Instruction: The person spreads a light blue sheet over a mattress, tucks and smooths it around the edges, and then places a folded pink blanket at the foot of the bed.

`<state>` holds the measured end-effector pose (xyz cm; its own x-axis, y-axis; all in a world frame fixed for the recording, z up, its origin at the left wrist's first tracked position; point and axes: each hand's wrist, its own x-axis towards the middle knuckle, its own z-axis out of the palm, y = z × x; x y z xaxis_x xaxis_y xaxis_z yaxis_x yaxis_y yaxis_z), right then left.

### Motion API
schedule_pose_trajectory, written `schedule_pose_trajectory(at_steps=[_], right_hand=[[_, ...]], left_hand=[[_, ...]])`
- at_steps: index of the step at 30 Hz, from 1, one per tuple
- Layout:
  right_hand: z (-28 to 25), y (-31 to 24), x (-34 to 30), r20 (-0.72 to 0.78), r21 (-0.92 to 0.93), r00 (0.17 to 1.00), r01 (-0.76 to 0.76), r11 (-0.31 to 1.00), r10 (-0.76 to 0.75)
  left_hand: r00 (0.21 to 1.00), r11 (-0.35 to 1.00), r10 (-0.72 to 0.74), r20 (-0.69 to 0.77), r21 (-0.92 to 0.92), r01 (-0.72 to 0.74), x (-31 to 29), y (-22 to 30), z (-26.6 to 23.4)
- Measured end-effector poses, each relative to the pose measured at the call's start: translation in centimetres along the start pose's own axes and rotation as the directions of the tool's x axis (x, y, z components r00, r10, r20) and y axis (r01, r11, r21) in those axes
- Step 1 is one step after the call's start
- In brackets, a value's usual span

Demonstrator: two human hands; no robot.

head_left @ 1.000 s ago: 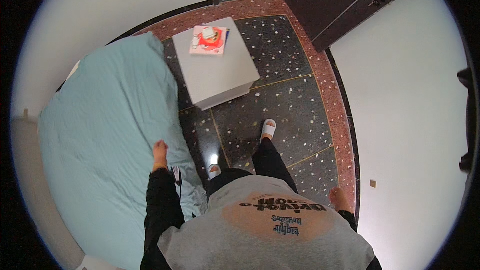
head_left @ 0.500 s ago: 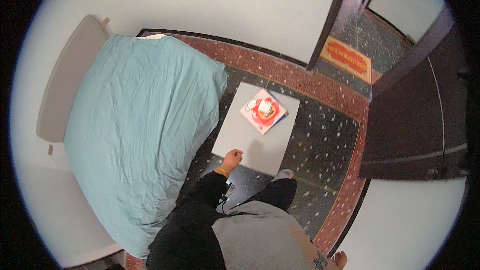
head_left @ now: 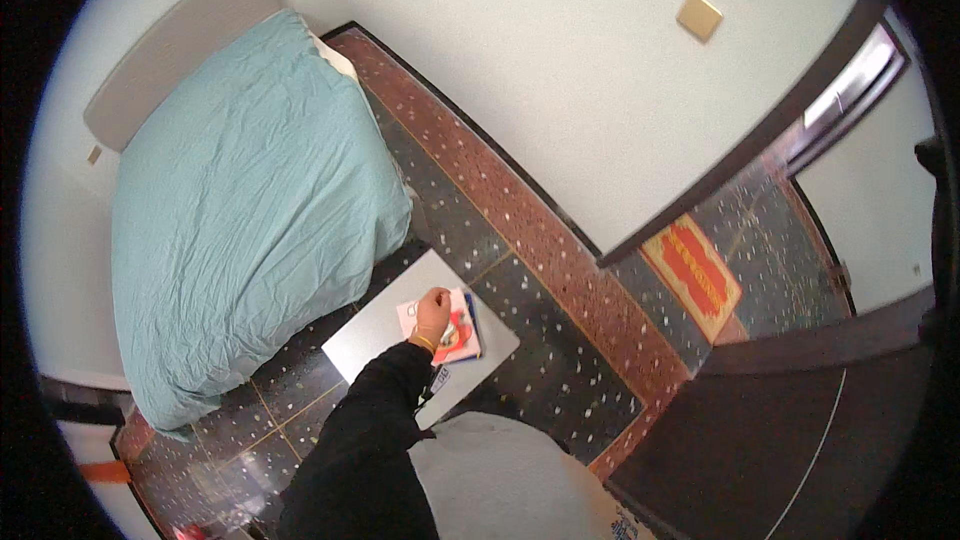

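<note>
My left hand [head_left: 432, 315], with a yellow band at the wrist, is above a small white table [head_left: 375, 335]. Its fingers are curled in, and I see nothing in them. Just beneath it lies a square, flat pink and red piece [head_left: 462, 345] with a printed picture, like a book or a thin box. The hand covers part of that picture; whether it touches the surface I cannot tell. A blue edge [head_left: 474, 315] of another flat thing sticks out from under the pink one. My right hand is out of view.
A bed [head_left: 250, 210] with a teal cover and a grey headboard [head_left: 190, 50] fills the left side. Dark speckled floor [head_left: 560, 340] surrounds the table. A red and yellow doormat [head_left: 695, 275] lies in the doorway, and a dark brown panel [head_left: 740, 450] stands at right.
My left hand has gone from the table's near edge to above the pink piece. The view has turned, and the fingers seen at the lower right are gone.
</note>
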<state>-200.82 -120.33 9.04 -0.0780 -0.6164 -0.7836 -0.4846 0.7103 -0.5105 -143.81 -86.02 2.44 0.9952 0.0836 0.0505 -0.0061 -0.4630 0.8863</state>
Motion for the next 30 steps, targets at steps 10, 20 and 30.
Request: schedule_pose_trajectory(at_steps=[10, 20, 30], right_hand=[[18.8, -29.3, 15.3, 0.394, -0.602, 0.919, 0.281, 0.748, -0.028], [60.2, -50.0, 15.0, 0.808, -0.574, 0.581, 0.74, 0.351, 0.097], [95.5, -54.9, -2.2, 0.873, -0.476, 0.432, 0.853, 0.212, 0.225]], left_hand=[[0.93, 0.988, -0.133, -0.344, 0.026, 0.151, 6.6, 0.0, 5.8], [0.717, 0.918, -0.307, -0.626, 0.004, 0.397, 9.2, 0.0, 5.0], [0.558, 0.851, -0.343, -0.756, 0.001, 0.525, 28.0, -3.3, 0.0]])
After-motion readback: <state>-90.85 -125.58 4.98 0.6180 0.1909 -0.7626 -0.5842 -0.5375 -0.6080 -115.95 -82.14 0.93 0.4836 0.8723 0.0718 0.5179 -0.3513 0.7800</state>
